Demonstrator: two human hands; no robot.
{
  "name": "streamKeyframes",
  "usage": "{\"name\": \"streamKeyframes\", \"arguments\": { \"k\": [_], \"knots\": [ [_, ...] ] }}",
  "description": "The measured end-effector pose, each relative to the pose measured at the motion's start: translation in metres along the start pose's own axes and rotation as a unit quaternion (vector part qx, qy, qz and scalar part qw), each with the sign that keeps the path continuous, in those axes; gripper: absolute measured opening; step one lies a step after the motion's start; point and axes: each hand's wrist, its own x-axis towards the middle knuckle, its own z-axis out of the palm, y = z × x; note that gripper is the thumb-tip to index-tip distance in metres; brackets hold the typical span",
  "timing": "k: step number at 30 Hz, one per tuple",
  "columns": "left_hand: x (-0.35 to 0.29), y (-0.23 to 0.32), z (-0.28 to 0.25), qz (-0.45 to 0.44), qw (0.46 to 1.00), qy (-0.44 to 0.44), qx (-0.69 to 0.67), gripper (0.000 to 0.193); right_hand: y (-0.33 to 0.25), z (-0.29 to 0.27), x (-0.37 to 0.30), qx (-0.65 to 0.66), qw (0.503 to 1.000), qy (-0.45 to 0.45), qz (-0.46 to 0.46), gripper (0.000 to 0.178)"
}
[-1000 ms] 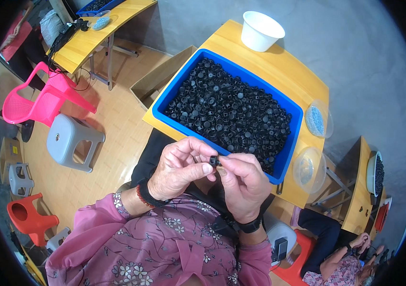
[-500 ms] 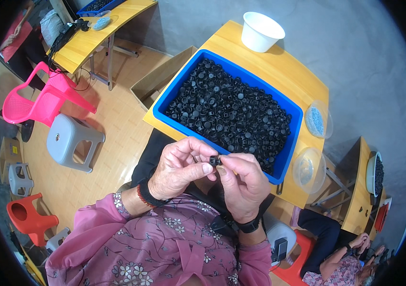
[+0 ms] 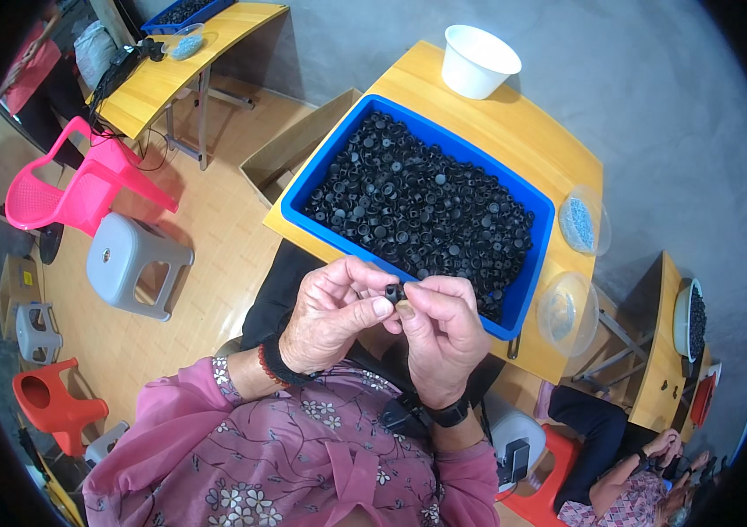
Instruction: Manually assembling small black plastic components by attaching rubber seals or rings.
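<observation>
A small round black plastic cap point(image 3: 392, 291) is pinched between the thumb and forefinger of my left hand point(image 3: 331, 314). From the other side my right hand point(image 3: 442, 338) meets it, thumb and forefinger pressed together at the cap's right edge. Whether a tiny piece sits between those right fingertips is too small to tell. Just beyond both hands lies a blue tray point(image 3: 338, 235), filled with a heap of similar black caps point(image 3: 417, 206).
The tray rests on a yellow table point(image 3: 558, 145) with a white tub point(image 3: 479, 61) at the back. Two clear dishes stand on its right side, one holding light blue bits point(image 3: 577, 220). A grey stool point(image 3: 123, 263) and pink chair point(image 3: 66, 189) are at left; another person point(image 3: 619, 483) sits lower right.
The black cap has turned in my fingertips so that its hollow end shows more. My right hand has shifted slightly left; my left hand stays nearly in place.
</observation>
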Motion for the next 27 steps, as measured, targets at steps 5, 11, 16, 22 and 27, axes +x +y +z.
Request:
{"name": "streamKeyframes", "arguments": {
  "k": [5, 11, 16, 22, 27],
  "knots": [
    [-0.001, -0.001, 0.000, -0.017, 0.999, 0.025, -0.022, 0.018, 0.002, 0.002, -0.002, -0.086, 0.996, 0.015, -0.029, 0.023],
    [-0.002, -0.001, 0.002, -0.020, 0.997, 0.056, -0.041, 0.018, 0.005, 0.008, -0.002, -0.104, 0.992, 0.032, -0.064, 0.030],
    [-0.003, -0.001, 0.001, -0.034, 0.995, 0.060, -0.072, 0.016, 0.006, 0.012, -0.003, -0.114, 0.991, 0.039, -0.060, 0.034],
    [-0.002, 0.001, 0.000, -0.037, 0.995, 0.050, -0.081, 0.017, 0.006, 0.012, -0.002, -0.090, 0.994, 0.038, -0.043, 0.033],
    [-0.002, 0.001, 0.000, -0.043, 0.995, 0.049, -0.080, 0.017, 0.003, 0.009, 0.001, -0.108, 0.993, 0.035, -0.042, 0.030]
  ]
}}
